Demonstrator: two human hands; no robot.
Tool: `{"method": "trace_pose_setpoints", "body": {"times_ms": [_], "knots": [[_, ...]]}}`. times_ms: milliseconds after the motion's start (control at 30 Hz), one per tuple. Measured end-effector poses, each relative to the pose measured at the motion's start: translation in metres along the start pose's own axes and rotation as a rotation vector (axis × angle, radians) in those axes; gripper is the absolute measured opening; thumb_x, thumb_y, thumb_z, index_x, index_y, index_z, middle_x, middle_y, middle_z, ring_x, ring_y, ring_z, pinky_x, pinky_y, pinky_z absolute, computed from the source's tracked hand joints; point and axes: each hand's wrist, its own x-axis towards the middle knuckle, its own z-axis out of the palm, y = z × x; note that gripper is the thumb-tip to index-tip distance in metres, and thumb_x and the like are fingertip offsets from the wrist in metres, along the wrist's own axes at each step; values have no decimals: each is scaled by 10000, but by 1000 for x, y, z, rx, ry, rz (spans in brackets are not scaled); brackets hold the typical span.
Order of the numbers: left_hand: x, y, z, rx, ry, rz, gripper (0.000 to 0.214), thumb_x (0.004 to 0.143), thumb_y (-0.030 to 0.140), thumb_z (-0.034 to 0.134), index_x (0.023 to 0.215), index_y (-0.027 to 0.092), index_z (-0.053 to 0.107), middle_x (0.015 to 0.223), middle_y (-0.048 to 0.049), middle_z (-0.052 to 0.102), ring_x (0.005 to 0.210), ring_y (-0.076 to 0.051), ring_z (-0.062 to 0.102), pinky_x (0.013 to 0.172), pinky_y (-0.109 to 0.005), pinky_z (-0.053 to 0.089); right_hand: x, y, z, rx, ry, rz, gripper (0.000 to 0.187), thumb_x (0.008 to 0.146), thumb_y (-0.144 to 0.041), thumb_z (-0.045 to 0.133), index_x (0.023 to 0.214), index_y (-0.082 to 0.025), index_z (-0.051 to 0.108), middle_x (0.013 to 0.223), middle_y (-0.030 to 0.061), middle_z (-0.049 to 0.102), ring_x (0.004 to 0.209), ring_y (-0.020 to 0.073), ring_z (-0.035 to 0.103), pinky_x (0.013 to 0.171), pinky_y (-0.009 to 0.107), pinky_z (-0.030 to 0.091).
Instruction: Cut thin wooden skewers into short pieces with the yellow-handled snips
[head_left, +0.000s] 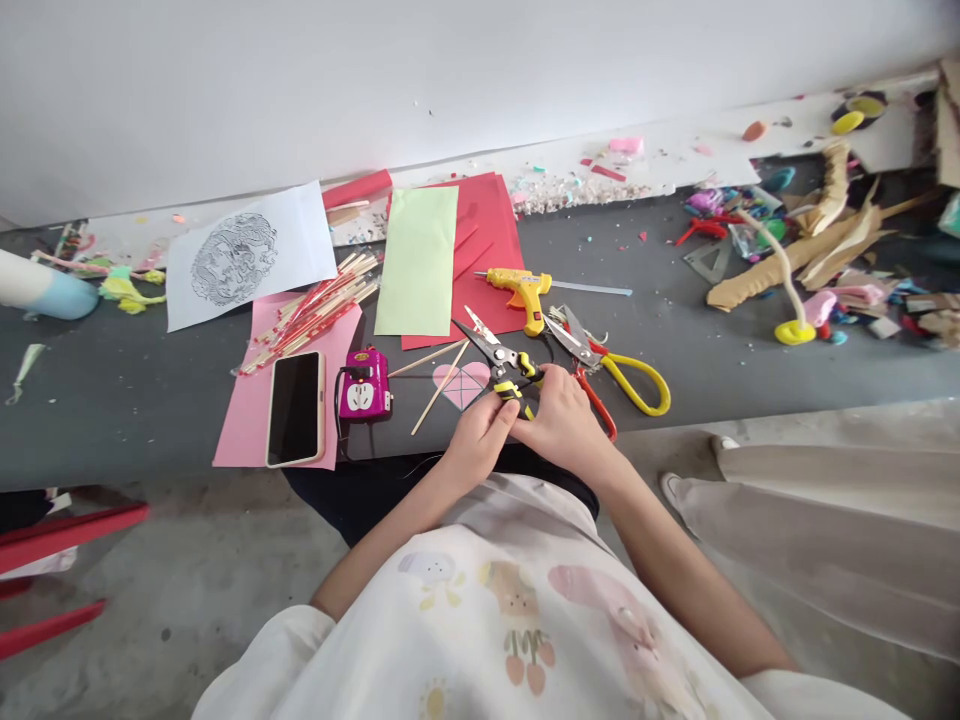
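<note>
Pale wall [420, 80] backs a dark grey table [630, 240], its far edge littered with scraps. At the near edge, directly before my torso, I record a pair of black-and-yellow pliers [507, 360] held in both hands: my left grip [480, 428] is closed about the handle end with the thumb laid along it, and my right grip [564, 412] is curled over the other side. Whether the jaws are fully parted I cannot tell. The long axis of the tool runs forward and to the left, away from my grips, the tips lying near the lower right corner of a green sheet [416, 262]. Governing relation: a pink paper heart [471, 380] lies flat just left of the pliers and forward of my left grip, which is the nearer of the two. One thin stick [424, 415] crosses it aslant, its far end close beneath the tool's tips, its near end pointing toward me and left. Pose: both forearms reach forward from my sides and converge, the right coming in at the wider slant, wrists low by the table edge. Adjacent items noted: a yellow glue gun [529, 290] beyond my right grip, scissors [637, 382] to its right, and a purple socket block [365, 385] left of the heart, beside a dark-screened phone [295, 410].
</note>
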Motion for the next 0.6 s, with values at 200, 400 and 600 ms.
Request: {"method": "trace_pose_setpoints", "body": {"times_ms": [200,400,600], "knots": [[4,10,-21,358,74,99,386,964,383,333,727,189,568,704,-23,601,684,-149,555,650,-273,414,2,1,-1,21,-7,9,549,701,-488,574,1110,-150,434,1078,177,578,1064,353,542,897,473,416],[25,0,-53,812,542,352,233,878,319,521,1032,149,563,1033,-132,610,979,-248,536,859,-369,409,0,-5,-10,77,-86,26,517,701,-440,577,1107,-154,433,1102,174,576,1087,339,533,884,446,432],[34,-1,-64,878,391,393,251,950,285,409,1029,189,628,921,-70,676,902,-204,597,830,-323,415,1,-5,-24,263,-315,61,396,756,-418,540,1051,-172,444,996,94,599,894,246,583,732,351,467]]}}
